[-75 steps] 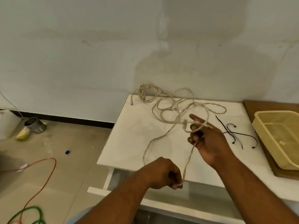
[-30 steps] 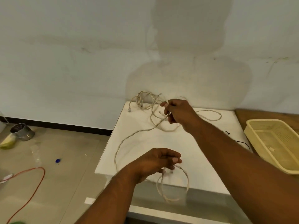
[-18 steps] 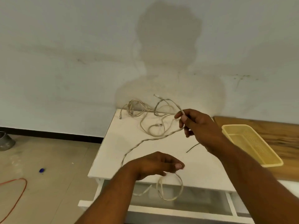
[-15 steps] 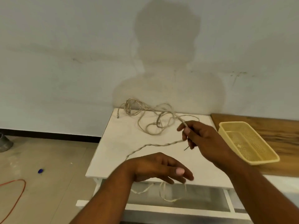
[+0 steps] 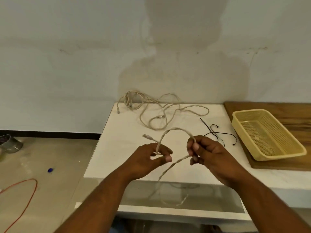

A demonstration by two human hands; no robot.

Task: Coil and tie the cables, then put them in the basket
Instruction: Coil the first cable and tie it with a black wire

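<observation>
While over table (image 5: 121, 148), L hand (image 5: 148, 158) + R hand (image 5: 210, 153) on arched cable (image 5: 175, 129).

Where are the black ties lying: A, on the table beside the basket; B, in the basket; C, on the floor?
A: the ties lie on the white table, next to the basket and outside it.

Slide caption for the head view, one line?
Left hand and right hand hold a beige cable arched over the white table; black cords and yellow basket sit right.
</observation>
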